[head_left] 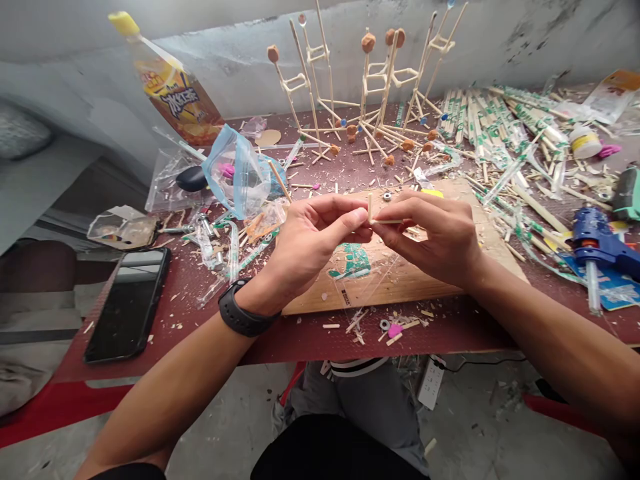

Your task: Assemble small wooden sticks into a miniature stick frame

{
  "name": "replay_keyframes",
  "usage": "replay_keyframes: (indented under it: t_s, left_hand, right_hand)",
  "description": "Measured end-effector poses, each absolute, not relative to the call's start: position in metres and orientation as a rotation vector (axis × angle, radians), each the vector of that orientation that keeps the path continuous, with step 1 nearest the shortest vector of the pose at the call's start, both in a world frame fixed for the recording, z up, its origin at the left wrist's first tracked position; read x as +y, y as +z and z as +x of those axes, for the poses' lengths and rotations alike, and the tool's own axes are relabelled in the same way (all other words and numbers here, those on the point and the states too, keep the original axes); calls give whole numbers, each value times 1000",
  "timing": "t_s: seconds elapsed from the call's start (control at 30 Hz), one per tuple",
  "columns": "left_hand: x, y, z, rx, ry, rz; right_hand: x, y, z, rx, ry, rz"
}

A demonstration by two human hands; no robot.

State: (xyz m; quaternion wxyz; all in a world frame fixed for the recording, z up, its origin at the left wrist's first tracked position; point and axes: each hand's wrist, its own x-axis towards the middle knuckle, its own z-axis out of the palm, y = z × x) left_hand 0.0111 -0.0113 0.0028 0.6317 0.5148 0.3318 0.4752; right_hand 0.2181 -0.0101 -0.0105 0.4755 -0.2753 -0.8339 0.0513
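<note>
While above the grainy wooden board (320, 293), left fingers (350, 223) and right fingers (400, 212) tight on slim, pale sticks (371, 208).

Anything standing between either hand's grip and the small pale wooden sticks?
Nothing visible: the left hand and right hand pinch the small pale wooden sticks at their fingertips, above the light-brown wooden board.

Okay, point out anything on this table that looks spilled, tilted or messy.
Stick offcuts and torn plastic wrappers litter the maroon tabletop around the wooden board, so it looks messy. The yellow-capped drink bottle at the back left appears to lean, though lens distortion may exaggerate that. No liquid spill is visible.
</note>
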Motion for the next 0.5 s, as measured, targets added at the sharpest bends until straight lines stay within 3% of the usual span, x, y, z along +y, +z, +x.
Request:
replay_keyframes:
  t_s: [0.5]
  left_hand:
    - [-8, -2, 10, 763, 1210, 1352]
  right_hand:
    - [-10, -10, 218, -2033, 97, -722]
